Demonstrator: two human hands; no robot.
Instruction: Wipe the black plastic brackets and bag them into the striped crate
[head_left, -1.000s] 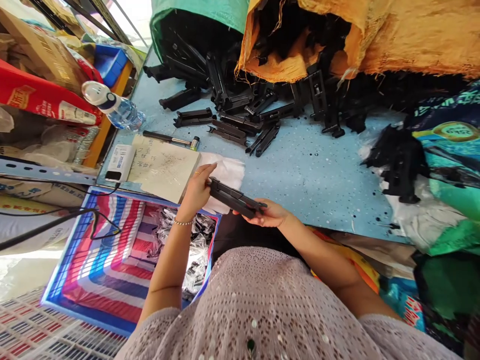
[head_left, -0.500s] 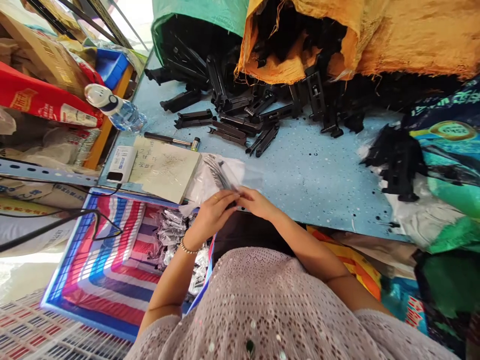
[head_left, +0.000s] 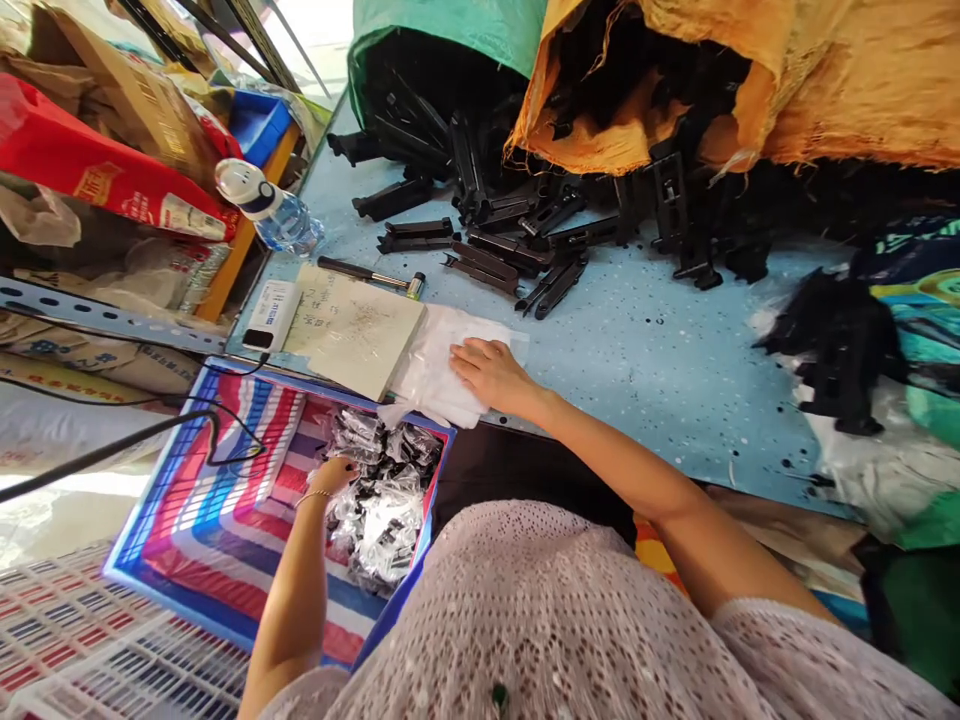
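My right hand (head_left: 491, 376) lies with fingers stretched out on a stack of clear plastic bags (head_left: 427, 370) at the near edge of the blue table. Over the blue crate (head_left: 161, 520) down to the left is my left hand (head_left: 335, 474), at the side of a pile of plastic-wrapped black parts (head_left: 382, 520). Its fingers point down and are mostly hidden, so whether they grip anything does not show. Loose black slotted parts (head_left: 480, 265) are strewn on the far half of the table.
A notepad (head_left: 360, 330), a black-handled hammer (head_left: 371, 277), a small white box (head_left: 274, 312) and a water bottle (head_left: 289, 220) occupy the table's left side. Green (head_left: 450, 35) and orange sacks (head_left: 847, 80) spill black parts at the back. A black cable (head_left: 112, 450) crosses the crate.
Both hands were together at the table edge around a plastic-wrapped part. They have separated: the left moved down into the crate, the right onto the bags. The view has shifted somewhat.
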